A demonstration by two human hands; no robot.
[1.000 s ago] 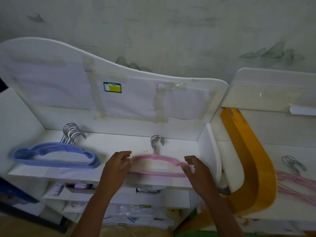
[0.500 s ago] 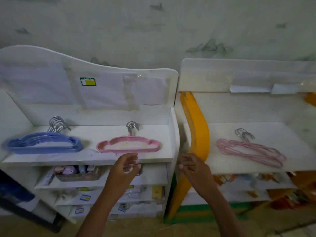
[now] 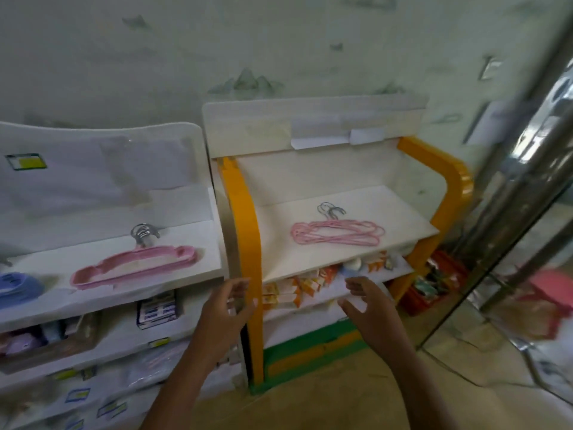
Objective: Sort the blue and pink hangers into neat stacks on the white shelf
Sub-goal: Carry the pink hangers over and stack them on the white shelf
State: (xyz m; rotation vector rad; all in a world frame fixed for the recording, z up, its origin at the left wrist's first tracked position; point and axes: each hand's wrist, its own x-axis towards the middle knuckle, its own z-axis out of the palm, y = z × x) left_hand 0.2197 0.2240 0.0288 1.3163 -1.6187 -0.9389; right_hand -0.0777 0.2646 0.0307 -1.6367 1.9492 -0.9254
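The wall behind is pale green with faint grey marks, and the floor is beige. At 9 o'clock stands the white shelf; its top board is bare white with a wavy back panel. At its far left edge, the blue hangers lie in a stack, cut off by the frame. Just to the right of them, the pink stack lies flat, with its metal hooks pointing to the back panel.

Below this board, small boxes and packets fill the lower levels. At the centre, the left hand hangs in the air with fingers loosely spread and holds nothing; it is in front of the yellow post of the second shelf.

On this second shelf, at 1 o'clock, loose pink hangers lie spread, not squared. The right hand hovers below its front edge, fingers relaxed and apart, also with nothing in it. Orange packets lie on the level between the two hands. At 3 o'clock a shiny metal pole leans, with a blurred pink thing beside it.
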